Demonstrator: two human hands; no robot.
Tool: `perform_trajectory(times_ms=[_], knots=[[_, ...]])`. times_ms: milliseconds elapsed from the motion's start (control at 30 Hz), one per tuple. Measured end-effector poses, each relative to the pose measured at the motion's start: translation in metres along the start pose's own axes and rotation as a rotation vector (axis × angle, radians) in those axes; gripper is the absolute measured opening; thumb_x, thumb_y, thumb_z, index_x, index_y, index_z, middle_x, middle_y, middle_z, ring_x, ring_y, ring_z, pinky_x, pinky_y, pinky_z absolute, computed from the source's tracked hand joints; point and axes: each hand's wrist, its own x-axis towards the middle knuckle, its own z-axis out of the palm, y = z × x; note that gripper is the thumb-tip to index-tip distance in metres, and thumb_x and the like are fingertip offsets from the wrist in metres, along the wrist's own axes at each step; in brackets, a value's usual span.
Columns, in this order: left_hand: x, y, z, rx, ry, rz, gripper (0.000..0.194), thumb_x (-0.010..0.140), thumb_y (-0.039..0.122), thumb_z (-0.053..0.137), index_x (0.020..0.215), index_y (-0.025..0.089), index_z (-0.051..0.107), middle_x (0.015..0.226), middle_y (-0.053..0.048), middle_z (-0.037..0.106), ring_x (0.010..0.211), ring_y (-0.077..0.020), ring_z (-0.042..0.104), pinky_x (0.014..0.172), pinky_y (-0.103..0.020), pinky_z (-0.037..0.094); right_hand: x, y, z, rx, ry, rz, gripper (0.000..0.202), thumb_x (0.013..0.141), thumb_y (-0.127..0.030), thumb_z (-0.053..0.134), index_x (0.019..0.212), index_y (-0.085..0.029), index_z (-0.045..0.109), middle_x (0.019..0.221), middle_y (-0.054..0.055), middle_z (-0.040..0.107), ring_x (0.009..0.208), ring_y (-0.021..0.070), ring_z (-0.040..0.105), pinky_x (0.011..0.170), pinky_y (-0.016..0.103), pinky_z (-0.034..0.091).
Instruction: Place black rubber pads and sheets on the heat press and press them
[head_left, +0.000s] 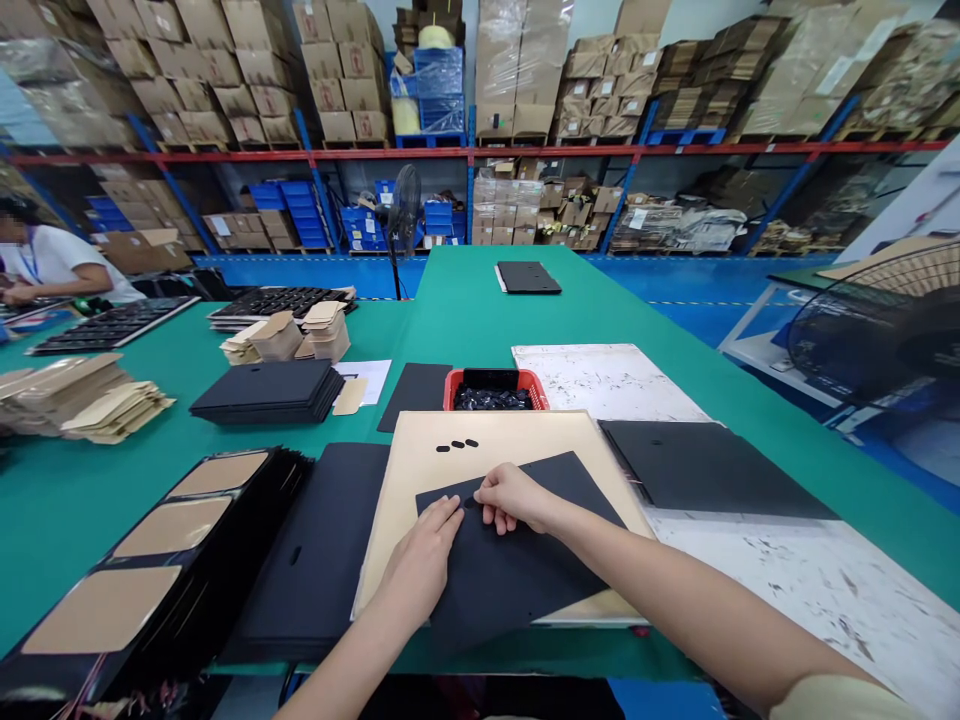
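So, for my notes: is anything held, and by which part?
The left hand lies on the black sheet, seemingly not gripping; whether the right hand pinches anything can't be told.

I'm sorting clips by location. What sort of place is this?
Probably a factory or warehouse packing area: tall racks loaded with cartons, a long green table, and stacked black sheets.

Of my own, I count one left hand (424, 555) and one right hand (514, 497), and below them one black sheet (517, 570). On one pale board (397, 480) lie three loose black ovals (457, 444). I see one red basket (538, 388); its small pieces (491, 398) are too many for my counting. One black pile (217, 560) carries three brown cards (172, 525). Also, there are two fans (406, 212) and one other person (64, 262).
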Motion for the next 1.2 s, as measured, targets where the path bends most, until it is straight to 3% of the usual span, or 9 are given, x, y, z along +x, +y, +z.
perform_trajectory(times_ms=[400, 633, 800, 1000, 1200], knots=[[0.001, -0.005, 0.004, -0.004, 0.023, 0.01, 0.055, 0.08, -0.002, 0.031, 0.128, 0.016, 0.051, 0.139, -0.006, 0.046, 0.129, -0.0201, 0.042, 0.106, -0.039, 0.04, 0.001, 0.004, 0.002, -0.036, 0.019, -0.021, 0.026, 0.08, -0.012, 0.047, 0.055, -0.014, 0.052, 0.047, -0.002, 0.058, 0.031, 0.0061, 0.048, 0.028, 0.014, 0.031], [0.004, -0.001, -0.003, 0.074, 0.075, 0.034, 0.061, 0.078, -0.005, 0.031, 0.132, 0.02, 0.048, 0.132, -0.008, 0.053, 0.12, -0.021, 0.05, 0.099, -0.037, 0.046, 0.006, 0.011, 0.002, -0.06, 0.035, -0.039, 0.024, 0.081, -0.015, 0.049, 0.057, -0.015, 0.052, 0.049, -0.001, 0.059, 0.032, 0.007, 0.049, 0.027, 0.015, 0.031], [0.004, 0.002, -0.005, 0.114, 0.042, 0.027, 0.06, 0.079, -0.004, 0.031, 0.132, 0.02, 0.048, 0.132, -0.009, 0.052, 0.121, -0.0231, 0.048, 0.099, -0.039, 0.044, 0.005, 0.012, 0.003, -0.057, 0.044, -0.05, 0.023, 0.081, -0.016, 0.049, 0.058, -0.014, 0.052, 0.049, 0.0, 0.059, 0.031, 0.0079, 0.05, 0.028, 0.016, 0.032], [0.001, -0.001, -0.001, 0.135, -0.007, 0.031, 0.066, 0.078, -0.005, 0.028, 0.136, 0.021, 0.042, 0.138, -0.007, 0.047, 0.125, -0.0216, 0.043, 0.102, -0.036, 0.04, -0.01, 0.006, -0.012, 0.009, 0.108, -0.081, 0.022, 0.087, -0.015, 0.042, 0.07, -0.012, 0.054, 0.061, 0.002, 0.063, 0.038, 0.0065, 0.054, 0.032, 0.014, 0.037], [0.0, 0.0, -0.001, 0.143, -0.028, 0.036, 0.069, 0.078, -0.004, 0.028, 0.14, 0.023, 0.035, 0.142, -0.006, 0.042, 0.128, -0.0221, 0.038, 0.103, -0.037, 0.037, -0.021, 0.015, -0.028, 0.038, 0.168, -0.089, 0.019, 0.091, -0.019, 0.041, 0.078, -0.012, 0.053, 0.066, 0.002, 0.063, 0.042, 0.0049, 0.054, 0.035, 0.013, 0.037]])
